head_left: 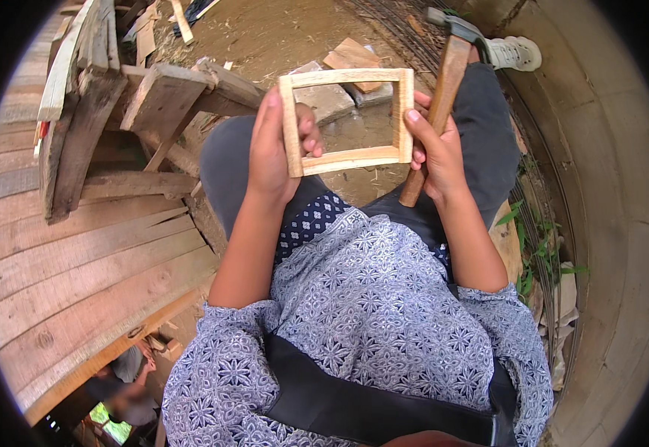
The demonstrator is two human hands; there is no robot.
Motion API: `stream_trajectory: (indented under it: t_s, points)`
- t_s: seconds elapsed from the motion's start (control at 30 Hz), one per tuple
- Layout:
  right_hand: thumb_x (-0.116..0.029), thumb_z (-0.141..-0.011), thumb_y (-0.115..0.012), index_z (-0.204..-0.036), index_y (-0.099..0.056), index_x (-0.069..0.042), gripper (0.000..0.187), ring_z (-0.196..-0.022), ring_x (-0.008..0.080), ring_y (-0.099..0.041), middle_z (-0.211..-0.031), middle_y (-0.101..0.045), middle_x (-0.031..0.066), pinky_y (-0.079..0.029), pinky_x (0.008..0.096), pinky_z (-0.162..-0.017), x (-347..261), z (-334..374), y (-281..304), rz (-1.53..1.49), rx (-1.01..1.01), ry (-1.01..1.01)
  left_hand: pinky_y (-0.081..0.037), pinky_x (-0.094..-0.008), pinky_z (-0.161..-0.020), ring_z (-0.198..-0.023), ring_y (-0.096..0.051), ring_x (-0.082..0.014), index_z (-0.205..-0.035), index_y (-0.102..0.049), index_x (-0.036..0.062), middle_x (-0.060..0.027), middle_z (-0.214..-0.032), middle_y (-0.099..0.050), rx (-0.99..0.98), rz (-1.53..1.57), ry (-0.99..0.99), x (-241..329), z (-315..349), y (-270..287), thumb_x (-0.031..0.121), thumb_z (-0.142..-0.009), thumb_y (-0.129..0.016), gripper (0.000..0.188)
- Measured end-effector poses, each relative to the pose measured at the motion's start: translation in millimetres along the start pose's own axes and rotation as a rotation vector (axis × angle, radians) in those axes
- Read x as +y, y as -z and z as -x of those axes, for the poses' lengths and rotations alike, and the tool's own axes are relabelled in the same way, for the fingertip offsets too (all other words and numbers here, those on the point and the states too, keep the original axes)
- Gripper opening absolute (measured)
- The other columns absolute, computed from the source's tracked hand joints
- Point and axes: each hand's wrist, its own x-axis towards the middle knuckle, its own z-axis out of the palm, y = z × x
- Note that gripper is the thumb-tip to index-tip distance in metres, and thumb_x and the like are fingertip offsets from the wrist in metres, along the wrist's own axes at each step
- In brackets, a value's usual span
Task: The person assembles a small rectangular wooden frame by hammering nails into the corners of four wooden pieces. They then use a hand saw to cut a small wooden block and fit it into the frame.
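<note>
A small rectangular frame of pale wood strips (347, 159) is held up in front of me, between both hands. My left hand (274, 149) grips its left side, with fingertips curling through the opening. My right hand (440, 145) closes on the frame's right side, thumb against the edge. The same hand also clasps a hammer (445, 82) by its wooden handle. Its metal head points up and away, near my right knee. The handle's end hangs below my palm.
Stone blocks (323, 104) and a wood offcut (352, 61) lie on the ground beyond the frame. A rough wooden structure (86, 134) stands left, beside a plank surface (93, 261). A concrete wall (607, 149) curves along the right, with thin rods (399, 30) and plants nearby. Another person (127, 384) is at lower left.
</note>
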Motion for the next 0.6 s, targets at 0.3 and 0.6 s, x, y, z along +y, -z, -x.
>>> stream_trajectory:
  t_s: [0.3,0.6]
  points:
    - [-0.033,-0.105,-0.049,-0.127,-0.05,-0.001,0.039,-0.045,0.0007,-0.04,-0.102,-0.067,0.0169,-0.037,0.0159,-0.038,-0.6,-0.3,2.9,-0.159,-0.106,0.021,-0.038,-0.0246,-0.051,-0.059,-0.037,-0.0121,-0.127,-0.05,0.0025,-0.0029,-0.075,-0.041,-0.103,0.146,-0.069,6.9,3.7,-2.9,0.048,-0.108,-0.021,0.057]
    - [-0.041,-0.102,-0.055,-0.118,-0.054,-0.005,0.04,-0.052,0.0039,-0.05,-0.091,-0.067,0.0103,-0.043,0.0183,-0.044,-3.6,-4.1,9.7,-0.075,-0.109,0.055,-0.037,-0.0252,-0.053,-0.06,-0.036,-0.013,-0.118,-0.049,0.0038,-0.0031,-0.075,-0.039,-0.152,0.218,0.022,4.7,8.1,-0.4,0.05,-0.107,-0.024,0.054]
